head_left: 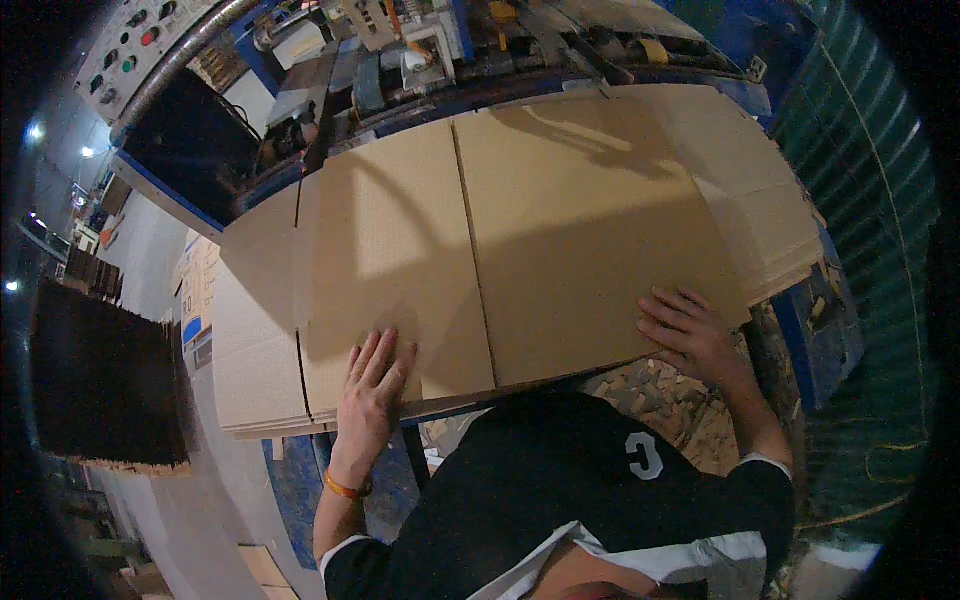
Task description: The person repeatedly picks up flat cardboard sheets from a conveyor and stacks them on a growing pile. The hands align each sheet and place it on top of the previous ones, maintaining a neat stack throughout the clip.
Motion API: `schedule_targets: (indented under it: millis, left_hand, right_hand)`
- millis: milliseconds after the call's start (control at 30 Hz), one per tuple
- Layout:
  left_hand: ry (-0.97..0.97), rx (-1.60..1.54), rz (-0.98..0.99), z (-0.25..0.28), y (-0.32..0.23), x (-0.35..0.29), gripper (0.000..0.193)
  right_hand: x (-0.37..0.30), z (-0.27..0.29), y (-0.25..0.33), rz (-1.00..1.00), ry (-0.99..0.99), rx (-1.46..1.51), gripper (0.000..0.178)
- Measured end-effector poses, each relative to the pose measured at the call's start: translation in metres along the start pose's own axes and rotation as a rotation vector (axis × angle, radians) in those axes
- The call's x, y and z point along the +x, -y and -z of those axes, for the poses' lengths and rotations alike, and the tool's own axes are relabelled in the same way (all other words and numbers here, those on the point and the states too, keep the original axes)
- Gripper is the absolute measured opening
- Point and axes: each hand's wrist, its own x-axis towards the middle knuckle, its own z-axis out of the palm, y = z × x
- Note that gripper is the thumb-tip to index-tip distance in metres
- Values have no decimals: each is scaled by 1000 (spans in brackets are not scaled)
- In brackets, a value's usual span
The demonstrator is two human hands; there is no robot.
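A broad sheet of brown corrugated cardboard (585,230) lies flat before me, with a dark slot running from its far edge to its near edge. It rests on a stack of slotted cardboard sheets (262,355) whose layered edges show at the left and right. My left hand (375,385) lies on the near edge, left of the slot, fingers stretched out and palm down. Farther right, my right hand (690,335) rests on the near right corner with its fingers spread. Neither hand is wrapped round anything.
Beyond the stack stands a blue machine with rollers and belts (370,85). A control panel with buttons (135,55) is at far left. A dark stack (105,370) stands on the left floor. Cardboard scraps (650,400) lie below; a green corrugated wall (870,200) borders the right.
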Motion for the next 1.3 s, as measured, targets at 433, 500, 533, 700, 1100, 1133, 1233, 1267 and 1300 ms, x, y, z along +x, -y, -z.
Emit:
schedule_targets:
  millis: [433, 500, 533, 700, 1100, 1133, 1233, 1267, 1300]
  left_hand:
    - [-192, 75, -90, -28, 48, 91, 58]
    - [-260, 59, -105, -41, 64, 117, 64]
    - [-291, 19, -94, -45, 76, 130, 65]
    - [-337, 66, -59, -50, 131, 195, 65]
    - [-667, -133, 311, 1, 90, 64, 68]
    - [-663, -323, 769, 5, 96, 35, 68]
    - [-952, -144, 1224, -5, 102, -39, 69]
    - [-1025, -5, 1313, -12, 106, -54, 70]
    - [-1012, 66, 1272, -20, 110, -62, 70]
  right_hand:
    - [109, -18, -119, -102, 22, -84, 70]
    - [131, -20, -131, -142, 31, -105, 71]
    - [144, -21, -135, -189, 76, -107, 71]
    - [199, -31, -147, -285, 51, 1, 56]
    - [82, -6, -112, -299, -213, -7, 59]
    - [50, -2, -114, -475, -250, 63, 62]
    - [-30, -7, -139, -911, -386, -110, 55]
    - [-53, -9, -149, -1045, -383, -168, 56]
    - [-75, -10, -158, -1065, -381, -191, 57]
